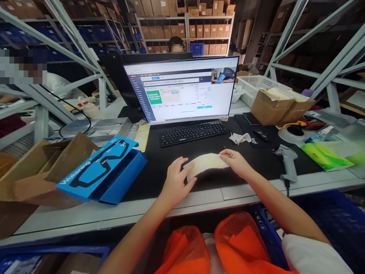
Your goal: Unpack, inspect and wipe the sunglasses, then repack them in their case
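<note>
A pale, cream-white strip of paper (209, 161) bows upward between my two hands, above the black desk mat. At its left end is my left hand (176, 183), with the fingers and thumb curved around the end and edges of the strip. My right hand (234, 161) pinches the strip's right end between thumb and fingertips. To the left, a blue box (98, 167) printed "Wakening" stands with its lid raised, against an open cardboard carton (48, 171). Behind the paper lie a black keyboard (194, 134) and a crumpled whitish scrap (240, 138).
A monitor (182, 95) stands at the back. On the right are a barcode scanner (287, 161), a mouse (261, 134), a tape roll (295, 133), a green packet (326, 156) and a small carton (270, 108). Metal struts rise on both sides; one person sits beyond the monitor, another at far left.
</note>
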Motion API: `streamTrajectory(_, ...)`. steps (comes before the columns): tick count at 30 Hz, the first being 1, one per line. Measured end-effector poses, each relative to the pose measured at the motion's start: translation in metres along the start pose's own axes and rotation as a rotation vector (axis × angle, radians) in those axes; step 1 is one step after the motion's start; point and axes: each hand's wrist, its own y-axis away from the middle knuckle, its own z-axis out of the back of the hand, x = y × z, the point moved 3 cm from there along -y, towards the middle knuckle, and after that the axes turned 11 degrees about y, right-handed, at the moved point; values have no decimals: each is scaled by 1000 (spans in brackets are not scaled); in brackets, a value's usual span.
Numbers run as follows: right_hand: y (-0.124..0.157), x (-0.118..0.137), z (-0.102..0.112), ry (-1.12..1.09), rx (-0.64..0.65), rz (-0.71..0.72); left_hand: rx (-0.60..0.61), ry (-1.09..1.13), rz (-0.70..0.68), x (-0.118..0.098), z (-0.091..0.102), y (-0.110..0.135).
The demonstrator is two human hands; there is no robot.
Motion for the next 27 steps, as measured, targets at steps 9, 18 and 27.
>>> streamTrajectory(9, -9, -8, -14, 446, 156, -90, -72, -23, 82, 10, -1, 29)
streamTrajectory(18, -10, 27, -21, 812, 176, -46, -25, -95, 156, 14, 2, 24)
streamTrajectory(27, -32, 49, -28, 1127, 259, 65, 47, -88, 325, 21, 1, 12)
